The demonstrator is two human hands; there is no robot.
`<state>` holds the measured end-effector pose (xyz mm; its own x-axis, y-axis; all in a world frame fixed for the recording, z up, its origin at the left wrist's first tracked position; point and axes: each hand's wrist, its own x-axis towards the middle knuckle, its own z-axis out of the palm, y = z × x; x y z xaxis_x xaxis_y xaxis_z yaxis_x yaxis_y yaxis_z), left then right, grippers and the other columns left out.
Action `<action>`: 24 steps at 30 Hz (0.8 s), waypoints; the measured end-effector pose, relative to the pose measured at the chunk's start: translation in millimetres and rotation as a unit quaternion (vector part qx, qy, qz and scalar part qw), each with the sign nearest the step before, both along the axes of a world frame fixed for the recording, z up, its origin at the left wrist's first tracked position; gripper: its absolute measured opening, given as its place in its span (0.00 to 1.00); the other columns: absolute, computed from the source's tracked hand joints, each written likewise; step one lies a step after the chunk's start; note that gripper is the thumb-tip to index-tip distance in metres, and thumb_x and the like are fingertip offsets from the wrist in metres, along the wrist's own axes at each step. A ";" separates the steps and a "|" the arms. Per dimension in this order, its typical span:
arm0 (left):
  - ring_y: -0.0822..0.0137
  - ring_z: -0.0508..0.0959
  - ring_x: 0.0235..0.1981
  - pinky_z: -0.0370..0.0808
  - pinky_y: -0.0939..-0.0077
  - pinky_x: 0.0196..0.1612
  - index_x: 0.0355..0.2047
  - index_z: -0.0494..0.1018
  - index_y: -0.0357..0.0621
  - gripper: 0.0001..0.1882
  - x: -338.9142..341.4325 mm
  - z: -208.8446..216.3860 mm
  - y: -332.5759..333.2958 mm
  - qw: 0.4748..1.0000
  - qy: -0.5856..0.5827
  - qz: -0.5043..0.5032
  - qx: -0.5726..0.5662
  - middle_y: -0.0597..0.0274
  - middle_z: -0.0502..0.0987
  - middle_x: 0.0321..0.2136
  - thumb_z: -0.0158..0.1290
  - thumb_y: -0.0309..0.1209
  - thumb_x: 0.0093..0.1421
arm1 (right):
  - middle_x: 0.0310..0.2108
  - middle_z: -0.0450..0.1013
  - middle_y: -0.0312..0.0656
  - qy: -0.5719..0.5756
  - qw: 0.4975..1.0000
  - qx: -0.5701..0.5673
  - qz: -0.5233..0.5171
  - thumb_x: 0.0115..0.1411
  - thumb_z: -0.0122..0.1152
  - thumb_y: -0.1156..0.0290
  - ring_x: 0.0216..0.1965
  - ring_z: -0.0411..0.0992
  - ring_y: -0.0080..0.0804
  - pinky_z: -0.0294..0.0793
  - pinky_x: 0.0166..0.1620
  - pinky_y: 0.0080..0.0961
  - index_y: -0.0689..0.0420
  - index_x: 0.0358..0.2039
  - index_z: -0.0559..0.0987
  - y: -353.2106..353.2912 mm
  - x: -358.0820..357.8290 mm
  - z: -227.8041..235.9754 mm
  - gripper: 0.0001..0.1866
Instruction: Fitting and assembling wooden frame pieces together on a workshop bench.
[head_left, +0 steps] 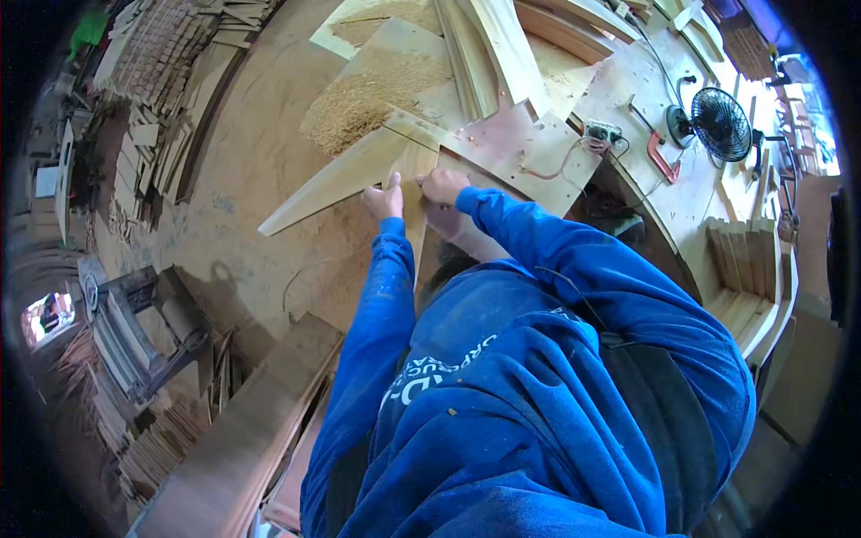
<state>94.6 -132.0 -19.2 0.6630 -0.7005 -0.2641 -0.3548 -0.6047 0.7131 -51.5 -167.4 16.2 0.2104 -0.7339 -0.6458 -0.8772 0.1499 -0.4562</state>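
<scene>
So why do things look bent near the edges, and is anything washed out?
Head view: the fisheye lens bends straight lines toward its dark rim; glare whitens the far right, beyond the black fan; the left hand and right hand look fairly clear.

Pale wooden board [416, 161] pointing forward, its far end by a tapered plank [325, 186]

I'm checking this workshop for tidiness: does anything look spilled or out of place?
Yes, loose sawdust is heaped on the pale worktop, just beyond the tapered wooden piece; it looks spilled, with nothing containing it. Farther left, wood offcuts lie jumbled at crooked angles.
</scene>
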 end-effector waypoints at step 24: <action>0.39 0.72 0.50 0.68 0.53 0.55 0.44 0.73 0.27 0.35 14.9 -28.4 -4.5 0.999 0.029 0.031 -0.006 0.32 0.72 0.47 0.68 0.45 0.45 | 0.30 0.79 0.53 -0.006 1.000 -0.002 0.008 0.65 0.45 0.44 0.30 0.80 0.43 0.78 0.37 0.38 0.65 0.34 0.82 -11.8 13.7 -7.0 0.32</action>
<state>109.5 -136.5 -47.6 0.6892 -0.6620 -0.2946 -0.2752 -0.6153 0.7387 -37.7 -179.2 9.2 0.2292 -0.7334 -0.6400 -0.8741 0.1343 -0.4669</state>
